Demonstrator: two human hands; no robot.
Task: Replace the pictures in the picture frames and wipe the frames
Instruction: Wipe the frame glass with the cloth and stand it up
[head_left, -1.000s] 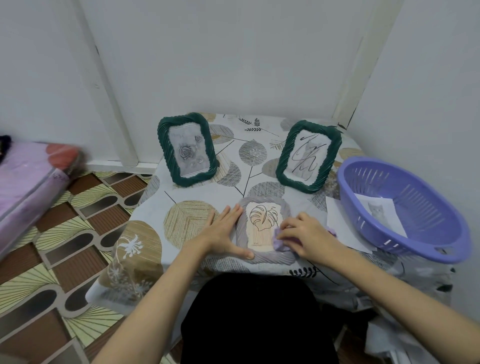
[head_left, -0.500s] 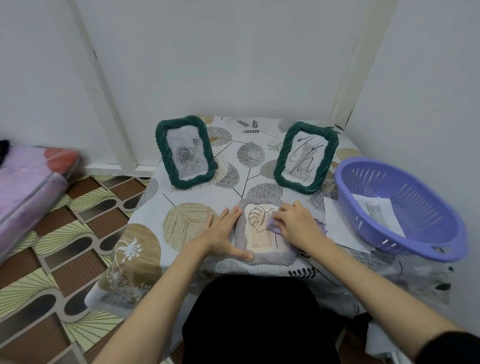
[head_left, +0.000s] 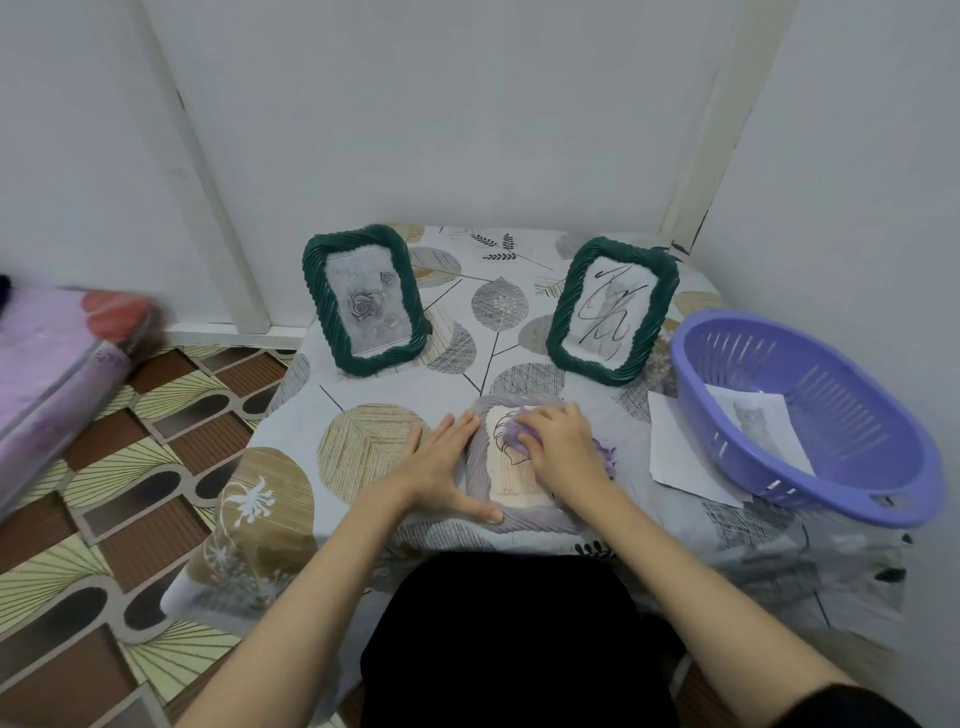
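Nearest the person, left of the purple basket (head_left: 810, 415), the grey frame (head_left: 519, 519) lies flat, left hand (head_left: 441, 467) spread steadying, right hand (head_left: 556, 447) clutching a purple cloth (head_left: 511, 434) mid-wipe; two green frames (head_left: 363, 299) seemingly remain.

There is a single view, from a wide-angle camera worn on the person's head. It looks forward and steeply down over both forearms onto a low tabletop (head_left: 395, 384) set in a room corner. The left hand (head_left: 441, 467) and right hand (head_left: 558, 449) sit near the centre of the picture, close to the lens. The white walls fill the upper half, bowed by the wide lens; patterned floor (head_left: 104, 519) shows at the left, and the person's dark lap fills the bottom edge.
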